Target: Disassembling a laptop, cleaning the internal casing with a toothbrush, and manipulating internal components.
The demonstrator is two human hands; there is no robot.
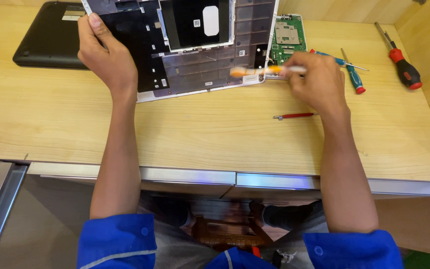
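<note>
Left hand [106,56] grips the laptop's bottom case [195,47]; right hand [314,79] pinches a blurred, probably orange-tipped brush [255,70], which could snag components.

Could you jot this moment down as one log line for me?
left hand: steadies opened laptop shell | right hand: holds orange-tipped tool at shell edge | nearby: circuit board, screwdrivers

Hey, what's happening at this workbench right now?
A person in blue sleeves is working on an opened laptop shell on a wooden bench. The left hand steadies the shell's left edge, while the right hand holds an orange-tipped brush against its lower right corner. A green circuit board, several screwdrivers and a black laptop lie nearby.
</note>
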